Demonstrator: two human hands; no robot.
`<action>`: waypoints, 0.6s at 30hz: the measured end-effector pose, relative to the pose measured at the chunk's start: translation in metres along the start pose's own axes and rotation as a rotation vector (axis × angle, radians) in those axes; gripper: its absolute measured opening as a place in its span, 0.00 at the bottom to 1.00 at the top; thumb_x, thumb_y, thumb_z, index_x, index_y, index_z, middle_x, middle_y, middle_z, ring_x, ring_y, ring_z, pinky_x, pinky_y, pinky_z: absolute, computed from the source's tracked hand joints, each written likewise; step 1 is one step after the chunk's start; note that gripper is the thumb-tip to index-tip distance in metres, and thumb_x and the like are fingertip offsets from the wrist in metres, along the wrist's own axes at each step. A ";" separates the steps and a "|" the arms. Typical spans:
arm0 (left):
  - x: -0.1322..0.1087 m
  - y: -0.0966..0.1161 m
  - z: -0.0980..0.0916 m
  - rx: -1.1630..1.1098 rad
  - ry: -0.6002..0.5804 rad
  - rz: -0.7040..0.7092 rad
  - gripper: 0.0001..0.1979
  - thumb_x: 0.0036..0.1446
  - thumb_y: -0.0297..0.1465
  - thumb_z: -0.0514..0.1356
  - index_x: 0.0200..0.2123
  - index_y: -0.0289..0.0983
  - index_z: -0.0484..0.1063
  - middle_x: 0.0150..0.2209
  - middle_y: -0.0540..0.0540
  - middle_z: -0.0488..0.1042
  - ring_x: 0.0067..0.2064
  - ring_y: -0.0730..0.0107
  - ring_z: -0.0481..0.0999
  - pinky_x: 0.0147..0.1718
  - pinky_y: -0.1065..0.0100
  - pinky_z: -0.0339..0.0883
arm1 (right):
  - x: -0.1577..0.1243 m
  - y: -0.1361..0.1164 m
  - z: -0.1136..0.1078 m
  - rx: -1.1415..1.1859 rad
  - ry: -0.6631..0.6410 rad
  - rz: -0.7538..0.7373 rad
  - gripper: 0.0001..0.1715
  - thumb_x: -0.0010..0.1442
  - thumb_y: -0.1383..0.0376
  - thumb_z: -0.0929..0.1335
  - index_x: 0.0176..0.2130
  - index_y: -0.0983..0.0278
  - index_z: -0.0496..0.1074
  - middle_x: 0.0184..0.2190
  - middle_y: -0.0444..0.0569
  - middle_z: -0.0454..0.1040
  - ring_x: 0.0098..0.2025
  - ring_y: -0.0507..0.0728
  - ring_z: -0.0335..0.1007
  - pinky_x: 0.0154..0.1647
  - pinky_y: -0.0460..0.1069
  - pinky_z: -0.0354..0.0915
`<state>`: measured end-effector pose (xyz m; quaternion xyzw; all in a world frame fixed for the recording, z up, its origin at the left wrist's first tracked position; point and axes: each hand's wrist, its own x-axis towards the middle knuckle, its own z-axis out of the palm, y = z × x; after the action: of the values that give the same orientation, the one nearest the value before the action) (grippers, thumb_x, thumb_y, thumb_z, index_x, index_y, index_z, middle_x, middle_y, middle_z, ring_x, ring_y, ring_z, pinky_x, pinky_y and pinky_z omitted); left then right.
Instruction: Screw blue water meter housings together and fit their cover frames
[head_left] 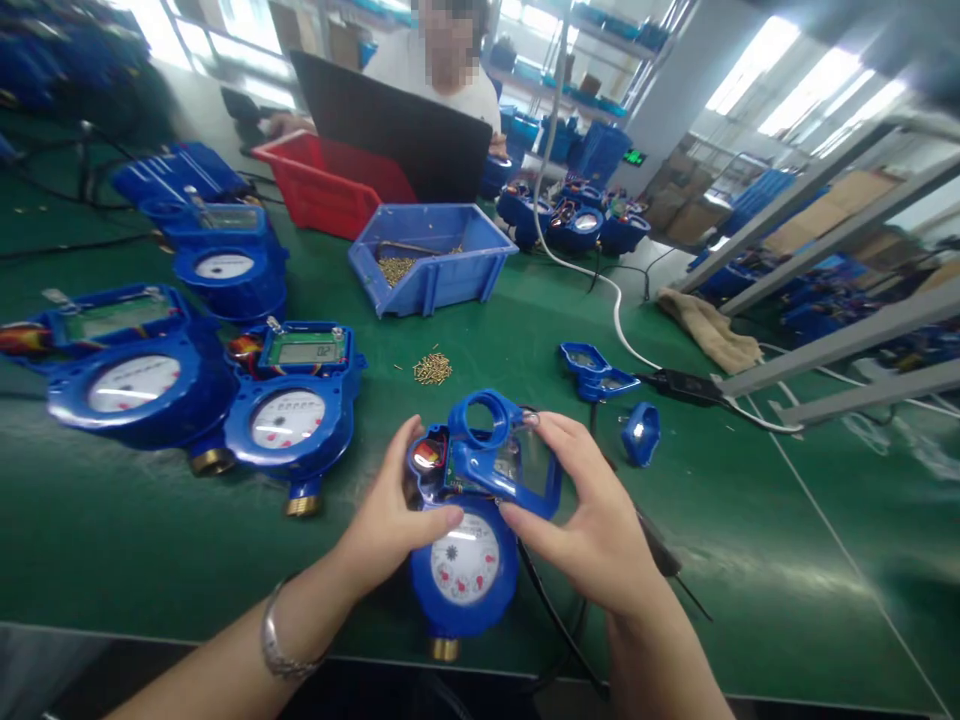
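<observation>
A blue water meter (465, 585) with a white dial stands near the table's front edge, its brass fitting toward me. My left hand (397, 510) grips the meter's left side, thumb on the edge of the dial. Between thumb and fingers, my right hand (581, 500) holds a blue plastic cover (484, 465) with a round opening and a clear window. The cover sits tilted over the meter's open electronics box, where a circuit board and a battery with red and yellow wrapping (429, 453) show. Part of the board is hidden beneath the cover.
Several open blue meters (289, 420) stand at left. Small brass screws (433, 368) lie loose before a blue bin (457, 265) and a red bin (322, 185). Right are more blue covers (589, 370), a screwdriver (660, 545), cables and a metal frame (847, 370). A person sits opposite.
</observation>
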<state>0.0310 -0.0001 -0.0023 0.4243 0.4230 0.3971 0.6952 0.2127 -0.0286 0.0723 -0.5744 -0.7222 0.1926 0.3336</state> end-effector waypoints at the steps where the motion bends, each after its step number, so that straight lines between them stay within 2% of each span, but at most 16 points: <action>1: 0.001 0.001 0.002 -0.075 -0.045 -0.019 0.51 0.37 0.35 0.68 0.61 0.35 0.43 0.61 0.32 0.56 0.59 0.46 0.60 0.58 0.50 0.53 | 0.004 -0.003 0.001 -0.050 -0.028 -0.030 0.35 0.49 0.65 0.71 0.55 0.62 0.60 0.53 0.55 0.62 0.56 0.62 0.58 0.57 0.59 0.57; 4: 0.001 0.005 0.003 -0.151 -0.089 -0.007 0.46 0.37 0.34 0.68 0.58 0.34 0.49 0.57 0.33 0.63 0.57 0.46 0.63 0.56 0.52 0.56 | 0.013 -0.009 0.004 -0.108 -0.112 -0.064 0.35 0.49 0.67 0.69 0.55 0.64 0.60 0.53 0.56 0.61 0.55 0.62 0.58 0.55 0.59 0.59; 8: 0.001 0.004 0.000 -0.104 -0.079 0.028 0.42 0.37 0.35 0.69 0.55 0.35 0.53 0.55 0.36 0.65 0.56 0.47 0.64 0.55 0.53 0.57 | 0.017 -0.010 0.007 -0.123 -0.226 -0.062 0.35 0.48 0.65 0.70 0.55 0.63 0.60 0.53 0.56 0.61 0.55 0.64 0.57 0.54 0.60 0.59; 18: 0.004 -0.004 -0.005 -0.034 -0.099 0.026 0.45 0.36 0.38 0.70 0.56 0.37 0.52 0.56 0.36 0.60 0.57 0.45 0.62 0.53 0.51 0.59 | 0.021 -0.007 0.008 -0.149 -0.322 -0.009 0.35 0.49 0.66 0.69 0.56 0.64 0.60 0.53 0.55 0.60 0.55 0.62 0.57 0.56 0.58 0.57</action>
<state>0.0280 0.0031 -0.0084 0.4370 0.3757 0.3919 0.7172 0.1999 -0.0095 0.0772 -0.5560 -0.7812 0.2264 0.1711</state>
